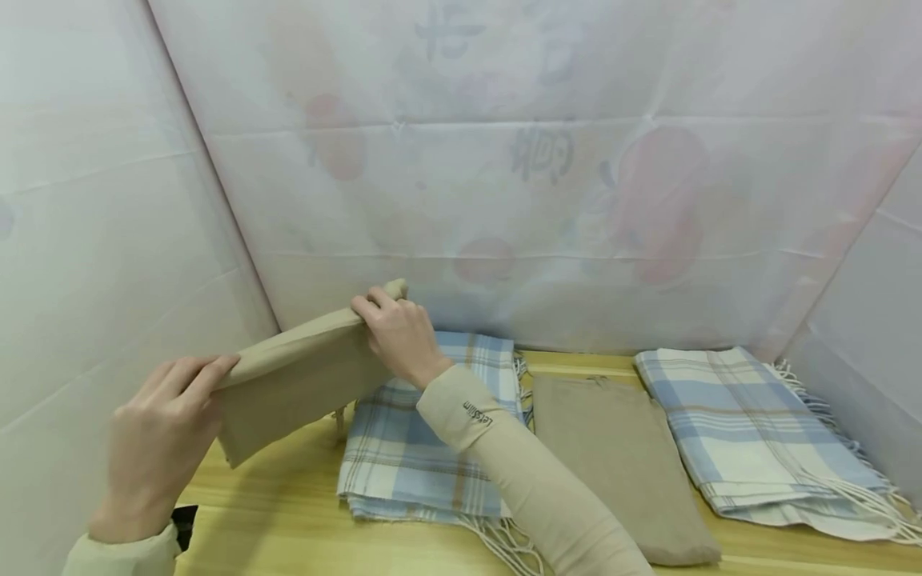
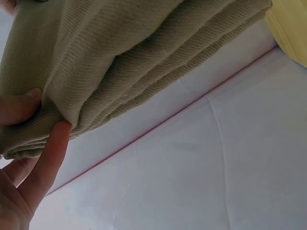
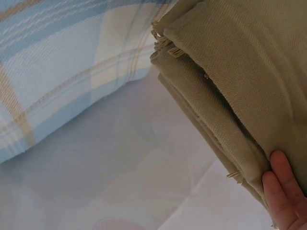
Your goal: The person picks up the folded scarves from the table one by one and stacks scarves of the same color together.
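Between my two hands hangs a folded khaki scarf (image 1: 302, 384), raised above the left part of the table. My left hand (image 1: 162, 436) pinches its near left end, thumb and fingers on opposite sides of the layers in the left wrist view. Farther back, my right hand (image 1: 399, 332) grips the scarf's upper edge near its other end. The right wrist view shows several stacked layers of the khaki cloth (image 3: 230, 72) with short fringe at a corner. Right beside it lies a folded blue-and-white plaid scarf (image 1: 425, 456), partly covered by my right forearm.
A second folded khaki cloth (image 1: 612, 464) lies to the right of the plaid scarf. Farther right is another plaid scarf (image 1: 756, 432) with white fringe. Pale printed curtains (image 1: 461, 184) enclose the wooden table (image 1: 288, 520) at the back and sides.
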Motion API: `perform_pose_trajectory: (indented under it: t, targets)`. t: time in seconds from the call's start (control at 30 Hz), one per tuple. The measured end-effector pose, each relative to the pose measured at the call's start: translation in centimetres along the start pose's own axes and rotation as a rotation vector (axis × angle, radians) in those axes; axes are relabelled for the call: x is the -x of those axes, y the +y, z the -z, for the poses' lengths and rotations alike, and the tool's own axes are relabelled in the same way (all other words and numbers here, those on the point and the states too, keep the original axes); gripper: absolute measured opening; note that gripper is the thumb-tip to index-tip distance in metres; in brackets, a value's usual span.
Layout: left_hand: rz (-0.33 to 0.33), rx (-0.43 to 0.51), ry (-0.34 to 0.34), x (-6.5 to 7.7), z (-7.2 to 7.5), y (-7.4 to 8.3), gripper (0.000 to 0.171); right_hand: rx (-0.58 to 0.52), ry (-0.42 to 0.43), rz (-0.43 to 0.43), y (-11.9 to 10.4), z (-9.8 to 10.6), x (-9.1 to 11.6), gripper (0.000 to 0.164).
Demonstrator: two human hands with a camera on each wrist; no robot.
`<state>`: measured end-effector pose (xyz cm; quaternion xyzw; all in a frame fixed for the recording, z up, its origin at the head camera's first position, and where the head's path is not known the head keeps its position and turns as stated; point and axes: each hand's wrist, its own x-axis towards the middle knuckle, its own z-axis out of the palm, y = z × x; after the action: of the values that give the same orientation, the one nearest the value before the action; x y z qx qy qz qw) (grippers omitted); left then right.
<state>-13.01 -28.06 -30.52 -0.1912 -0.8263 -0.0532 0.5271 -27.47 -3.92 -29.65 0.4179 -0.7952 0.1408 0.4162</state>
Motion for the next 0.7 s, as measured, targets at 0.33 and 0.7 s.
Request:
perform_pose_trajectory:
  t: [0.33,0.7]
  targets:
    - [-0.010,0.014,0.067,-0.7,-0.9,0.3,0.052,-0.006,0.026,-0.008,0.7,0.8,0.2,0.025]
    - [-0.047,0.031,0.094,-1.6,-1.9,1.1,0.050,-0.023,0.045,-0.021,1.7,1.6,1.1,0.024]
